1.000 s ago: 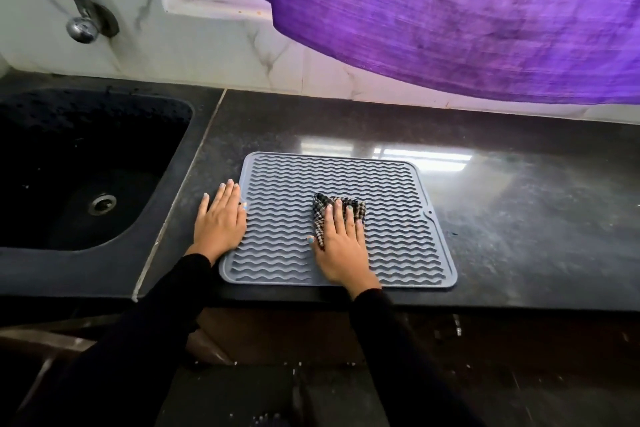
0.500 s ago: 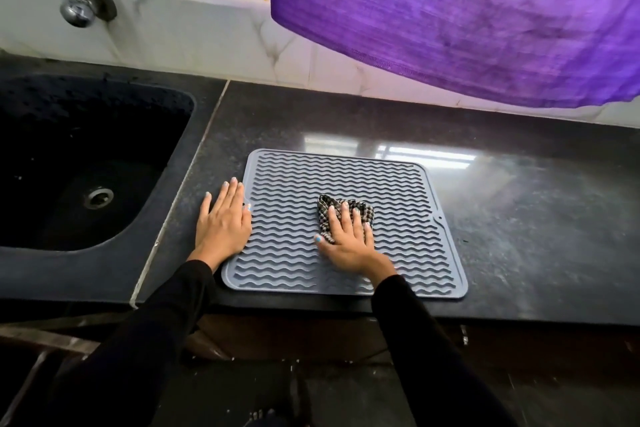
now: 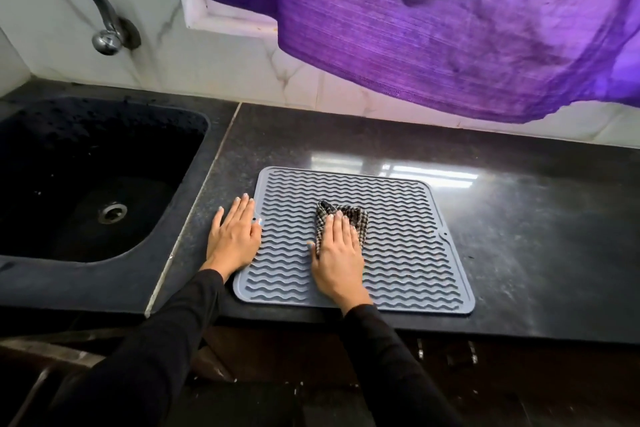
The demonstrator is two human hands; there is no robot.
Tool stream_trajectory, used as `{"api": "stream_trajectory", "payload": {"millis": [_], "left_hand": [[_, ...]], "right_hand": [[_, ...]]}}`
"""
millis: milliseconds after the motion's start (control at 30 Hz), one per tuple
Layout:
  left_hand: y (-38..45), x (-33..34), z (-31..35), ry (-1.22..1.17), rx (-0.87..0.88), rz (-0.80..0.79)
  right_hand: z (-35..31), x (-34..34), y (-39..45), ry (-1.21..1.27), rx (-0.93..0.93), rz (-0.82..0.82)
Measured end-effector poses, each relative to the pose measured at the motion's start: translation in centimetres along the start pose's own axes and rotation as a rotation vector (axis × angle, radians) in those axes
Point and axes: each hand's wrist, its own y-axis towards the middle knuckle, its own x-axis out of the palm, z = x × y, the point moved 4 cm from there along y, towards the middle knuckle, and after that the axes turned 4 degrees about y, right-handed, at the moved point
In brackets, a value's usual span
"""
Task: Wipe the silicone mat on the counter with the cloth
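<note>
Two hands in view, both flat. I log the right hand [image 3: 337,255] palm-down, fingers straight and together, pressing the cloth [image 3: 343,218] onto the silicone mat [image 3: 408,253]; nothing is curled round the cloth, it is pinned by pressure only. Cloth is a dark checked rag, bunched, its far edge showing beyond the fingertips, sitting a little left of the mat's centre.

Left hand [image 3: 233,236] lies flat with fingers extended, mostly on the counter [image 3: 519,218], the fingers touching the mat's left edge beside the small hole there. I read it as an anchor for the mat.

Mat: grey, wavy ribs, lying flat on the dark counter, its near edge close to the counter's front lip. Sink [image 3: 90,184] to the left, well apart from the mat; tap [image 3: 69,0] above it; purple curtain [image 3: 433,28] hanging over the back wall.

Judged stage: mid-wipe, central area under work; I cannot tell which zones are done.

Risks noted:
- Cloth held by friction alone, so the ribs may drag it out from under the palm
- Bunched cloth covers little, so grooves and corners could be missed
- Left hand holds one edge only; a hard stroke toward the right could slide or buckle the mat
- Near edge sits by the counter lip; a pull toward the body could carry it over
</note>
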Motion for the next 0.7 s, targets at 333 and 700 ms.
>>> {"api": "stream_trajectory", "payload": {"millis": [333, 700], "left_hand": [[0.2, 0.3, 0.0, 0.009, -0.005, 0.024], [-0.2, -0.5, 0.1, -0.038, 0.002, 0.012]], "right_hand": [[1.0, -0.2, 1.4, 0.102, -0.051, 0.011], [-2.9, -4.5, 3.7, 0.848, 0.029, 0.121]]}}
